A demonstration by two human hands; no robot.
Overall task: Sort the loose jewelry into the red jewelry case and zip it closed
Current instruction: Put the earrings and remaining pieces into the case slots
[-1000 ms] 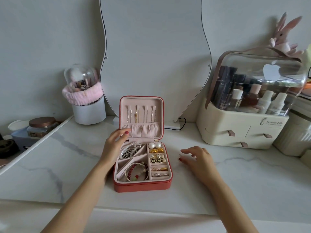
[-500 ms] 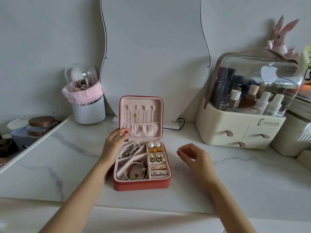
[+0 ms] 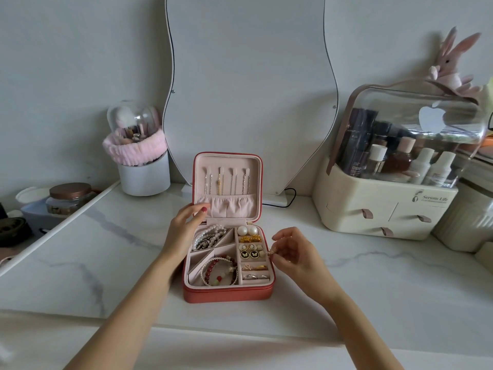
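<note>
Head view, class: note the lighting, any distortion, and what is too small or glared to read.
Head view: soft, even light with faint shadows; wide-angle bending bows the mirror and counter edge; glare whitens the clear organizer lid; the small gold piece pinched in the right hand beside the red jewelry case is too small to identify.

Just left of the right grip [image 3: 292, 252] stands the open red jewelry case [image 3: 229, 293], its raised lid [image 3: 226, 182] walling off the far side. The left grip [image 3: 184, 231] blocks the case's left rim. Right of the right grip the bench [image 3: 373, 276] lies bare up to the cream organizer [image 3: 384, 209]; nearer the person it is bare too.
</note>
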